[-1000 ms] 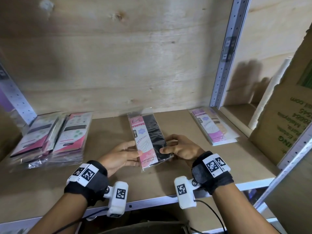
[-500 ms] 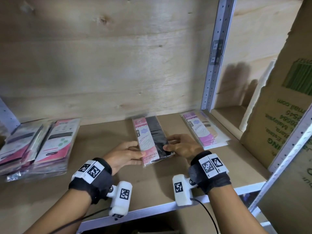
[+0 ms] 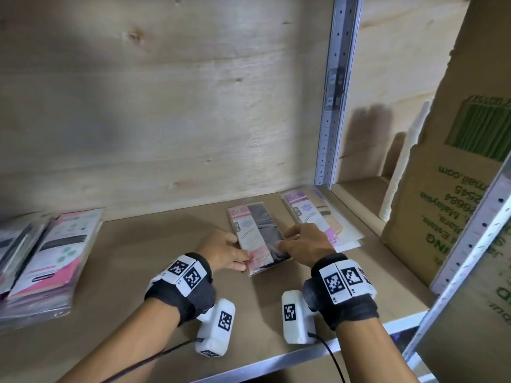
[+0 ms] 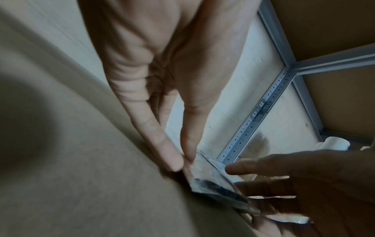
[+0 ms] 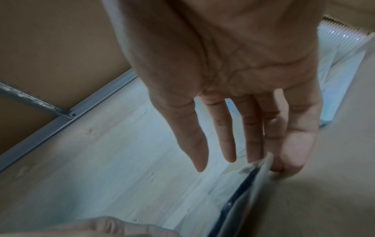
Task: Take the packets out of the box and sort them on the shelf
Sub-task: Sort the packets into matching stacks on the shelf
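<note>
As the black-and-pink packet slides deeper onto the shelf than a second ago, left hand and right hand press its long edges with straight, relaxed fingers: placement nearly done, beside the pink packet.

Flat on the shelf: middle packet, another packet just right, packet pile far left.

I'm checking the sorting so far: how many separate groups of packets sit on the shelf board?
3: a pink stack at the left, one pink-and-black packet between both hands, and pink-and-beige packets at the right. Counts within stacks can't be told.
</note>
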The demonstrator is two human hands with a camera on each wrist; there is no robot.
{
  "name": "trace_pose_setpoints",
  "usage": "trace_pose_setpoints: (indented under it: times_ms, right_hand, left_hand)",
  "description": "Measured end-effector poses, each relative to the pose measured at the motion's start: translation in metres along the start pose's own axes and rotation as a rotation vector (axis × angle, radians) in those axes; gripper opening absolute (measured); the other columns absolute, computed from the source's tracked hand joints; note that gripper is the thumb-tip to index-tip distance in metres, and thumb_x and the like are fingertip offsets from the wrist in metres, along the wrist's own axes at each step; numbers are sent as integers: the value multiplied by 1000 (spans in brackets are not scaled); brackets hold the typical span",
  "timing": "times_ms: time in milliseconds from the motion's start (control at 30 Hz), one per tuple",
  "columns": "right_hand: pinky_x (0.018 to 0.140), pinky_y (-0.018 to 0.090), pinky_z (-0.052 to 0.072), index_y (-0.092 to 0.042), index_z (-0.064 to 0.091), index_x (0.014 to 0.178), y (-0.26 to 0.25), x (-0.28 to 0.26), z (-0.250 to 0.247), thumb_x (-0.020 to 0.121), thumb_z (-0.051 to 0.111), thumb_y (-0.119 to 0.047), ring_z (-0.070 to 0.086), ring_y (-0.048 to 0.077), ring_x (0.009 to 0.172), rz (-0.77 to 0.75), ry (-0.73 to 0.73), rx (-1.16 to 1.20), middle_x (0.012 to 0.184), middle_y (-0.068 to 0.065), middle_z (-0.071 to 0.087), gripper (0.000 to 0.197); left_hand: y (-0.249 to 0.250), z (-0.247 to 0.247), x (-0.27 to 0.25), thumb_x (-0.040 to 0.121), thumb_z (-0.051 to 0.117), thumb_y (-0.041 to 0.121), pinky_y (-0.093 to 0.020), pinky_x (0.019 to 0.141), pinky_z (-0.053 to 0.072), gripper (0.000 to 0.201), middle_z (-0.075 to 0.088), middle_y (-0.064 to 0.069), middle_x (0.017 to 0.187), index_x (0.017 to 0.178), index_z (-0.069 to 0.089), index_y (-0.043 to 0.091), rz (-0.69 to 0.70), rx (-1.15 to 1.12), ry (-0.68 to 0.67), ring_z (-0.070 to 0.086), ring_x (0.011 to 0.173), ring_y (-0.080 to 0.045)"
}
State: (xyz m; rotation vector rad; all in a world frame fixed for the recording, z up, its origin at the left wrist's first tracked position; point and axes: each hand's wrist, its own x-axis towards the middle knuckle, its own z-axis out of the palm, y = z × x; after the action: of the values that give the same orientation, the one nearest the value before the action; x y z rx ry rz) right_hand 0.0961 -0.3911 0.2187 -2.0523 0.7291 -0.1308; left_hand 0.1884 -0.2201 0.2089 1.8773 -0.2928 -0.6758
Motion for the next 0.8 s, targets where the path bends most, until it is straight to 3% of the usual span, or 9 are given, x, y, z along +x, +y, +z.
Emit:
trace_pose_setpoints:
  times_ms: [133,233,400,800]
  right_hand:
    - [89,27,45,-14,66,112,-1,0,-1,86,71,-23,57,19,104,11,5,-35,113,5,64,28]
    - [93,29,46,-15,66,114,0,-1,-1,86,70,-25,58,21,111,11,19,-52,118,5,65,29]
    - [99,33,48,-17,59,122,4,-1,-4,86,70,-27,58,23,114,10,25,-48,122,6,64,39]
    - [105,39,47,-17,64,116,6,1,-5,85,72,-23,60,25,115,-28,-24,50,122,9,66,33]
  left_hand:
    - [1,7,5,81,73,-11,-24,66,62,53,66,-23,124,131,55,-9,23,34,-4,70,101,-32]
    - [1,11,8,79,73,-14,-26,65,62,55,67,-19,119,130,56,-6,29,25,19,70,94,-30]
    - [2,13,12,78,74,-13,-24,64,62,59,68,-5,95,133,56,-3,21,24,13,71,80,-20]
    - [2,6,17,78,77,-9,-25,66,62,58,66,-3,96,132,55,-1,6,44,30,72,80,-17]
